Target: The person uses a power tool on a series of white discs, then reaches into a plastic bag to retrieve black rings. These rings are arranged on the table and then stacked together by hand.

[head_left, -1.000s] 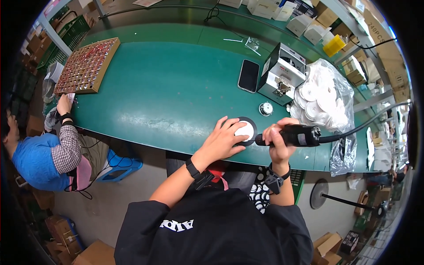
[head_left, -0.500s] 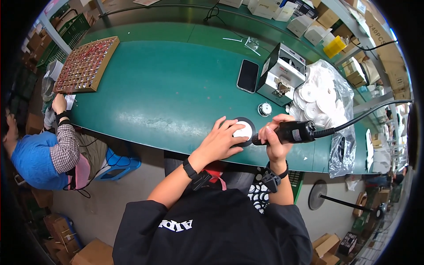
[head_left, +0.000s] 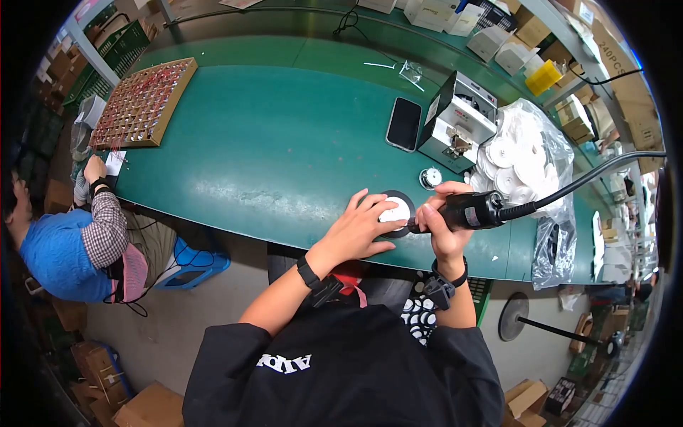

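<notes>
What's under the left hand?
Part of a dark-rimmed white disc lies under the left hand, on the green tabletop. The disc's right side shows. Most of its left side is covered, and whatever is beneath the palm can't be seen.

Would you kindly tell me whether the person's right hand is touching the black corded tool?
Touching. The head view shows the right hand closed around the black corded tool, with fingers and thumb against its narrower front part.

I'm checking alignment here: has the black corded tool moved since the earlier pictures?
Yes: judged against the boxy machine, the black corded tool has shifted left, toward the white disc.
</notes>
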The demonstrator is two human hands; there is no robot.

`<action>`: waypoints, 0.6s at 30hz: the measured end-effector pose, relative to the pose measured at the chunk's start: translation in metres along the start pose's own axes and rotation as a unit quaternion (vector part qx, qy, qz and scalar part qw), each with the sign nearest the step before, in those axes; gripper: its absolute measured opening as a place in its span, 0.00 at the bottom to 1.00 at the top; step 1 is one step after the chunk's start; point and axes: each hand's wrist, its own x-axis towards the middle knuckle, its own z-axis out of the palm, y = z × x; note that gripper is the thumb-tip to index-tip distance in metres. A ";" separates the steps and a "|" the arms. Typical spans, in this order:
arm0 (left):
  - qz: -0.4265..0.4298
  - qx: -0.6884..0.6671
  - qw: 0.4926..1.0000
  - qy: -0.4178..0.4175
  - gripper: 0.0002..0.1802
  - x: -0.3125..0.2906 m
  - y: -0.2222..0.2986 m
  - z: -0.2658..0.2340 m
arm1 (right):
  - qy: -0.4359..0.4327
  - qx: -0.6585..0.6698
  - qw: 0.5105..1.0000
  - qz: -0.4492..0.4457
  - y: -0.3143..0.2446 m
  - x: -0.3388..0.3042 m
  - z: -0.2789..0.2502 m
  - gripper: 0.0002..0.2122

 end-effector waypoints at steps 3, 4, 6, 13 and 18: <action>0.005 0.002 1.000 -0.004 0.25 -0.001 -0.001 0.000 | 0.002 -0.001 1.000 0.005 0.001 -0.001 0.000 0.19; 0.004 0.001 1.000 -0.005 0.25 -0.001 -0.001 0.001 | 0.003 -0.002 1.000 0.008 0.002 -0.002 0.000 0.18; 0.001 0.000 1.000 -0.007 0.24 -0.001 -0.001 0.001 | 0.008 -0.005 1.000 0.011 0.004 -0.004 0.000 0.17; -0.016 -0.008 1.000 -0.003 0.21 0.001 0.000 0.003 | 0.021 -0.008 0.999 0.029 0.012 -0.006 0.001 0.15; -0.029 -0.030 0.999 0.010 0.20 0.001 -0.001 0.006 | -0.018 -0.050 0.999 0.011 0.012 -0.010 0.000 0.14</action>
